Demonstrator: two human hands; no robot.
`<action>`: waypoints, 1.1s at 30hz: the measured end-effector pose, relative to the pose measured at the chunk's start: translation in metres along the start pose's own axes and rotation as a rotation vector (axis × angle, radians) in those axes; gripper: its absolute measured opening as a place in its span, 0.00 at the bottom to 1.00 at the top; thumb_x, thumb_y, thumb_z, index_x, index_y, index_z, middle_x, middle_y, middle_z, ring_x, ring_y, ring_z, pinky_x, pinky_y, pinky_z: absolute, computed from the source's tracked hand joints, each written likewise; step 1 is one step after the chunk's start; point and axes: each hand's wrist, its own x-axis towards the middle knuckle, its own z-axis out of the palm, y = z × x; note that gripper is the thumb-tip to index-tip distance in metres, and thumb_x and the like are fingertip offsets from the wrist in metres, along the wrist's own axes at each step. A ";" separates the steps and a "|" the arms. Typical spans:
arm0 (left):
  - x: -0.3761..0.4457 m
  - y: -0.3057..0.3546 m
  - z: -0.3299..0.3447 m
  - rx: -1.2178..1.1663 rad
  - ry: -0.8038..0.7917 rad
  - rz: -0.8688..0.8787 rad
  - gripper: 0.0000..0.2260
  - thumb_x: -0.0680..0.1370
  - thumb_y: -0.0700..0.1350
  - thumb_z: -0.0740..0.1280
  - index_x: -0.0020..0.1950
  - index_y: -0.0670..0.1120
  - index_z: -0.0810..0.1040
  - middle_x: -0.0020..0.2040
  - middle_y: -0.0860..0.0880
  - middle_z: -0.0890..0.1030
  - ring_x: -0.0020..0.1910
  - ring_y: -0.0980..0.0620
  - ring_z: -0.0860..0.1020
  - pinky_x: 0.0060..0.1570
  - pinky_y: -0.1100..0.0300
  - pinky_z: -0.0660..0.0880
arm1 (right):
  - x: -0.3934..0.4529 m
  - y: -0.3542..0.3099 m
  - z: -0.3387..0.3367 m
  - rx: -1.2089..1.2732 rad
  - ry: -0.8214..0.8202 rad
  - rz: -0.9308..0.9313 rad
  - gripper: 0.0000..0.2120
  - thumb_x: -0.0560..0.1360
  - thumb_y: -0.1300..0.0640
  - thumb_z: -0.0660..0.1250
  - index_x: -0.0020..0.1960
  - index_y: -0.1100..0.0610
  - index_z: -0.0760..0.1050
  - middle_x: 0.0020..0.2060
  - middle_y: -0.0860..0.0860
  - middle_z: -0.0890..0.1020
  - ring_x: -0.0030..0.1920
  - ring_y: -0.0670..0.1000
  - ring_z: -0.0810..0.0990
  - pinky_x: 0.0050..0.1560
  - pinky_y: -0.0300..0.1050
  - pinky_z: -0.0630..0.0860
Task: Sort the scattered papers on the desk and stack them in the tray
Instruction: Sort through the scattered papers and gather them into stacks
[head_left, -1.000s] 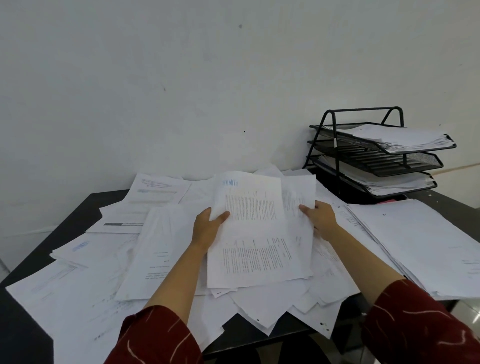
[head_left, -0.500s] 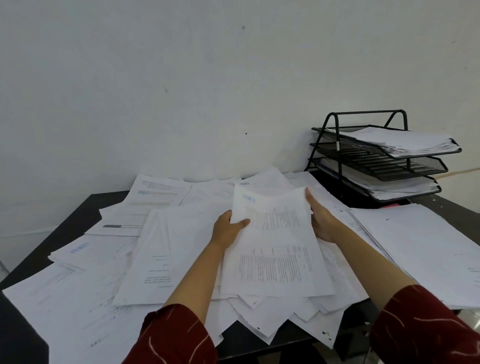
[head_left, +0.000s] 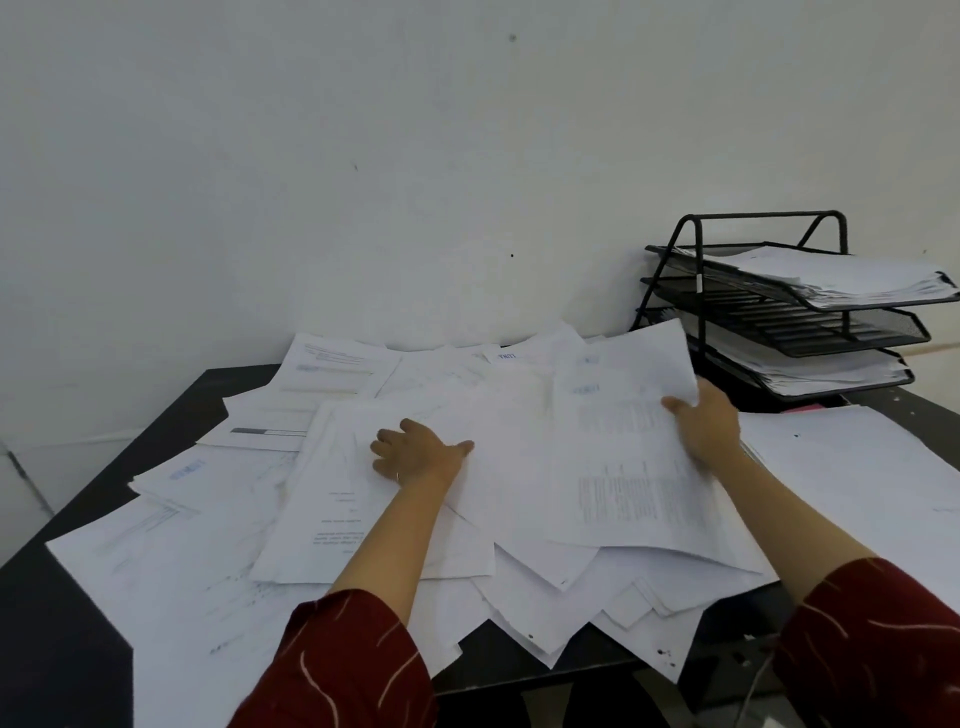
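Over the right side of the counter my right hand pinches the edge of a printed sheet, while my left hand lies flat, fingers spread, on the scattered papers. I judge that the sheet can drag its neighbours off the front edge, because many overhang there. The tray stands at the far right, its middle shelf bare.

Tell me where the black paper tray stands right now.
The black paper tray stands at the desk's far right corner against the wall, just beyond the right hand.
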 end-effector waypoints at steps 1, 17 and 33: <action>0.000 0.002 -0.002 -0.052 -0.013 -0.001 0.39 0.67 0.64 0.72 0.66 0.41 0.63 0.66 0.38 0.65 0.65 0.41 0.66 0.60 0.50 0.68 | 0.001 -0.001 -0.001 0.028 0.042 -0.007 0.17 0.77 0.56 0.67 0.64 0.59 0.74 0.56 0.59 0.80 0.54 0.59 0.78 0.49 0.44 0.68; 0.008 -0.006 -0.025 -0.208 -0.085 0.110 0.24 0.74 0.42 0.70 0.67 0.38 0.67 0.63 0.40 0.75 0.63 0.41 0.73 0.58 0.54 0.71 | 0.049 -0.058 -0.070 0.423 0.451 -0.111 0.16 0.75 0.56 0.69 0.60 0.61 0.75 0.54 0.56 0.81 0.50 0.49 0.77 0.51 0.42 0.76; 0.026 -0.015 -0.023 -0.678 -0.097 0.338 0.25 0.74 0.37 0.71 0.69 0.39 0.66 0.65 0.42 0.74 0.62 0.43 0.73 0.57 0.58 0.71 | 0.015 -0.039 -0.016 0.433 0.057 -0.041 0.20 0.76 0.59 0.69 0.66 0.64 0.72 0.60 0.59 0.79 0.58 0.57 0.77 0.61 0.52 0.75</action>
